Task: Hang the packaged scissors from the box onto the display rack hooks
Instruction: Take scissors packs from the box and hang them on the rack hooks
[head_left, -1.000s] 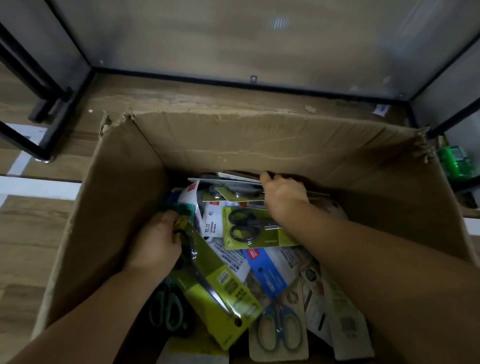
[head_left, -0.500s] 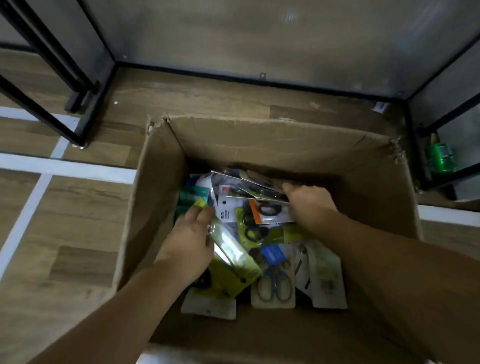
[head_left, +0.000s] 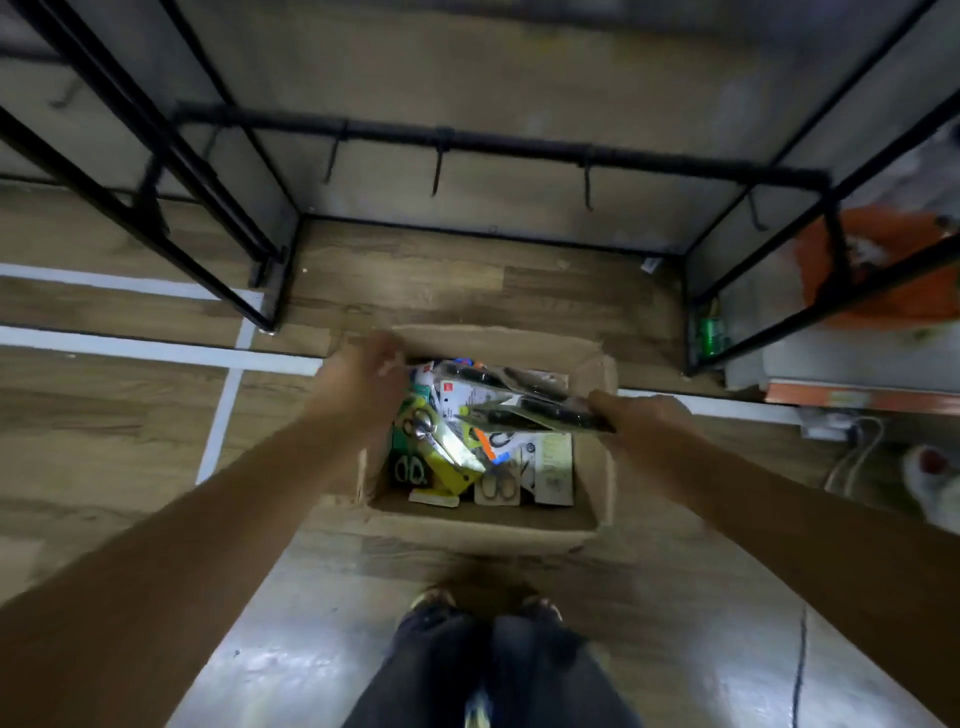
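An open cardboard box (head_left: 488, 519) stands on the floor, full of packaged scissors (head_left: 457, 452) in yellow, white and blue cards. My right hand (head_left: 634, 415) grips a stack of scissors packages (head_left: 524, 400) by its right end, lifted above the box. My left hand (head_left: 363, 374) is raised over the box's far left corner, blurred; what it holds cannot be made out. The black display rack bar (head_left: 498, 145) with several bare hooks (head_left: 437, 171) runs across the view beyond the box.
Black rack legs (head_left: 260, 291) stand to the left and right of the box. An orange item (head_left: 878, 265) and a green can (head_left: 711, 332) sit at the right, with a cable (head_left: 852, 457) on the floor. My shoes (head_left: 483, 603) are just behind the box.
The view has pulled far back and up as I stand. My right hand has lifted a stack of packages out of the box; my left hand has risen from the pile.
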